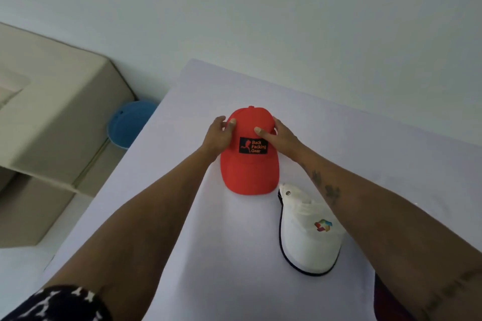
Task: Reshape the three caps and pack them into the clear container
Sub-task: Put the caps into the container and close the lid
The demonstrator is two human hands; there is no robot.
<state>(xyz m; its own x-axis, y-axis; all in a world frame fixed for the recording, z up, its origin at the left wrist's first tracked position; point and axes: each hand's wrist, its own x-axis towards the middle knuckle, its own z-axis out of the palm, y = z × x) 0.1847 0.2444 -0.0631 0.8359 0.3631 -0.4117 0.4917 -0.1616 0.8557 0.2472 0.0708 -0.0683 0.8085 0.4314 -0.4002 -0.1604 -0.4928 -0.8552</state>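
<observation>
Both hands, left [218,135] and right [279,136], grip the rounded fabric crown of the red cap [249,154].

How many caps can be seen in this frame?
2 for certain: the red cap mid-table between both hands, and the white cap nearer, under the right forearm. A blue rounded object off the table's left edge may be the third; I cannot tell.

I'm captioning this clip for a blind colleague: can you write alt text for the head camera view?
Both hands, left hand and right hand, grip the crown of a red cap on a white table. A white cap lies beside it under the right forearm, a blue cap sits off the table's left edge near a beige sofa.
</observation>
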